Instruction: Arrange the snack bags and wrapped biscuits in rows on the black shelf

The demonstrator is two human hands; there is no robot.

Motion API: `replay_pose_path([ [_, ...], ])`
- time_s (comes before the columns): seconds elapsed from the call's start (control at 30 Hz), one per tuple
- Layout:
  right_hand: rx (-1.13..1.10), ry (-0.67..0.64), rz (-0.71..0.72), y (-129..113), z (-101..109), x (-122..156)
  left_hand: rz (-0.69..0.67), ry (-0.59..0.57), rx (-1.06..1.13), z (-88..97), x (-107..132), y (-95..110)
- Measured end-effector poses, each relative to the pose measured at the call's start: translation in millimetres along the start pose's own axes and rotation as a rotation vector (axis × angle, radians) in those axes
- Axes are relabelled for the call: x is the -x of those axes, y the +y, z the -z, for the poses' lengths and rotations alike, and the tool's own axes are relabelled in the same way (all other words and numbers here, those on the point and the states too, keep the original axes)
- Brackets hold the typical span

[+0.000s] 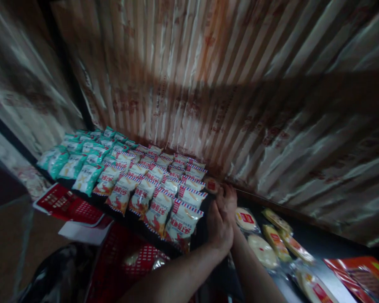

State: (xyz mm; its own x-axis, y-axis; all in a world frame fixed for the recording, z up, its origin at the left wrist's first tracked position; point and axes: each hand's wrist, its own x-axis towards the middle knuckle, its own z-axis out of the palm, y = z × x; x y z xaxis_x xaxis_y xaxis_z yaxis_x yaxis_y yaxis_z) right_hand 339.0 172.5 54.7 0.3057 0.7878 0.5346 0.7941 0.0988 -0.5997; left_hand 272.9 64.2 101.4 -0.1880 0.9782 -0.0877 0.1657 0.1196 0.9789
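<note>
Both my hands reach forward, close together, to the back of the dark shelf. My left hand [220,225] has its fingers curled beside the right end of the snack bags [185,223]. Partly overlapped by it, my right hand [230,198] is also closed. At their fingers, near the back wall, is a round packaged pastry [212,185] with a red label; both hands appear to grip it, though the fingertips are dim and partly hidden. Right of my wrists lie a round pastry in clear wrap [246,219] and a paler round one [262,251].
Teal snack bags [87,176] stand in rows at the far left. Yellow long packets [276,243] and an orange-red packet [360,275] lie right. Red baskets [113,261] sit below the shelf's front edge. Crinkled, printed sheeting [189,84] covers the back wall.
</note>
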Motion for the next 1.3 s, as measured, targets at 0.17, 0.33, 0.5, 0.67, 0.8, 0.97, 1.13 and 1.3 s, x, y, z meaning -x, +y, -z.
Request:
replay_pose_path([
  [0.17,-0.036,0.061,0.084,-41,19,-1,-0.507,0.042,-0.004,73.1,21,9],
  [0.33,-0.134,-0.089,0.211,-123,14,14,-0.748,0.131,-0.422,184.6,-5,-6],
  [0.5,-0.239,-0.247,0.324,-197,-26,39,-0.610,0.269,-0.785,269.0,-40,-36],
  [0.67,-0.247,-0.388,0.465,-246,-74,64,-0.593,0.393,-0.866,307.5,-54,-61],
  [0.8,-0.229,-0.465,0.521,-271,-106,76,-0.558,0.422,-0.831,314.2,-61,-72],
  [0.97,-0.148,-0.519,0.519,-292,-145,83,-0.555,0.369,-0.755,319.7,-66,-77],
  [1.13,-0.082,-0.561,0.419,-299,-171,97,-0.517,0.326,-0.726,329.2,-68,-83],
  [1.3,-0.105,-0.577,0.391,-302,-176,102,-0.521,0.328,-0.722,335.6,-71,-86],
])
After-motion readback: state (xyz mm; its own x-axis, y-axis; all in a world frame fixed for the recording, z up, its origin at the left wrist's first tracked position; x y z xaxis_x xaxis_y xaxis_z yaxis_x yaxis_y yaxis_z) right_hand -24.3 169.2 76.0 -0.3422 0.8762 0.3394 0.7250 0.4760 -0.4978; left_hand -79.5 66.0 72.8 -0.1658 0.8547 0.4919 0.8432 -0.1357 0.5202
